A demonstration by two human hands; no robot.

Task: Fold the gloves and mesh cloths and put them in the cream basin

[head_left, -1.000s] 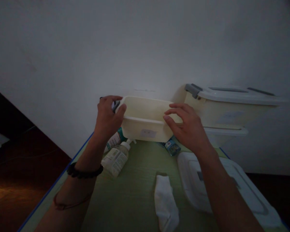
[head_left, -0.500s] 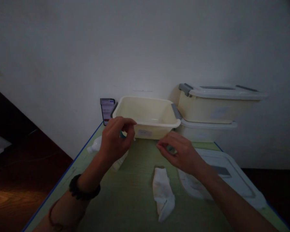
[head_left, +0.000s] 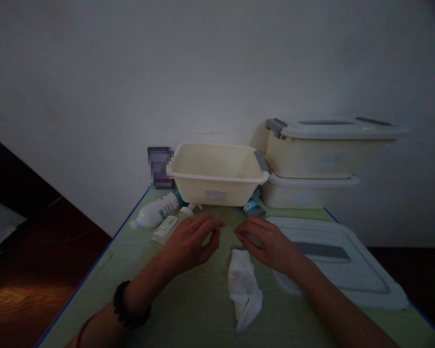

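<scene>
Left hand (head_left: pixel 194 241) being held curled, fingertips slightly parted; right hand's (head_left: pixel 270 244) fingertip contact unclear. Nothing visibly being gripped. White sock (head_left: pixel 243 287) being supported by worktop (head_left: pixel 188 309) just below both grips, open bin (head_left: pixel 192 186) beyond.

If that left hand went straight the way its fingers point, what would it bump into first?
The left hand would probably meet the right hand first, near its fingertips, though depth is hard to judge here.
</scene>
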